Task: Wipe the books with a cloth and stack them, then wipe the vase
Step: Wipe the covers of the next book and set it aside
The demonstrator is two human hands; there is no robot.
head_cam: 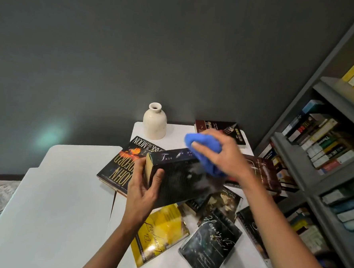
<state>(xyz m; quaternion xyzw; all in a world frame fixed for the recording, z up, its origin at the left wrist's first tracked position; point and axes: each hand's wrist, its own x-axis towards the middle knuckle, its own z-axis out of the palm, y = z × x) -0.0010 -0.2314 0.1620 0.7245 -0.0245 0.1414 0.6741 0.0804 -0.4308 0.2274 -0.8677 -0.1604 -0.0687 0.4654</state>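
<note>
Left hand (145, 191) grips a dark book (181, 179) up off the table (64, 199), right hand (222, 155) presses a bunched blue cloth (204, 152) on its cover.

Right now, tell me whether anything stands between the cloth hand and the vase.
Nothing visible does. Only bare white table lies between the right hand, gripping the blue cloth, and the vase. The left hand holds a dark book.

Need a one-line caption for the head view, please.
The left hand holds a dark book while the right hand presses a blue cloth to its cover; the cream vase stands behind.
</note>
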